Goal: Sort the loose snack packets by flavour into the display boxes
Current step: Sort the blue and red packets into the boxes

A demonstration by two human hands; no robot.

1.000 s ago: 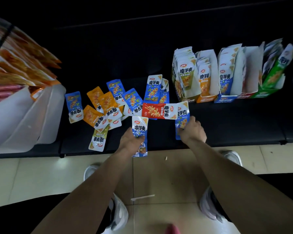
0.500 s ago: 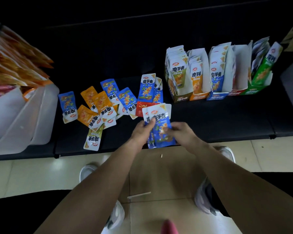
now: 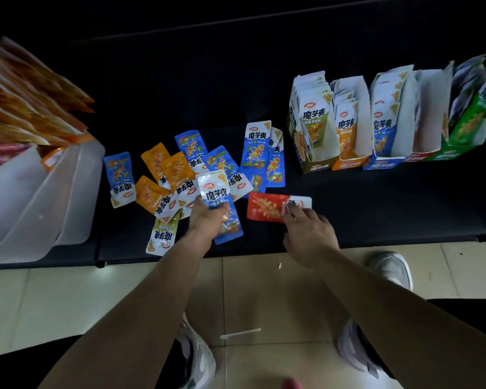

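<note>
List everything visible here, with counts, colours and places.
display boxes: five, olive, orange, blue, red, green, row at right on the bench
loose blue packets: about five, blue, bench centre
orange packets: three, orange, left of those
olive packet: one, olive, bench front edge
red packet: one, red, bench front
held blue packet: at least one, blue, above the bench
white bin: at least one, white, far left, by long orange packs
white stick: one, white, tiled floor
shoes: several, grey-white, floor
left hand: grips the held blue packet
right hand: fingertips on the red packet
</note>
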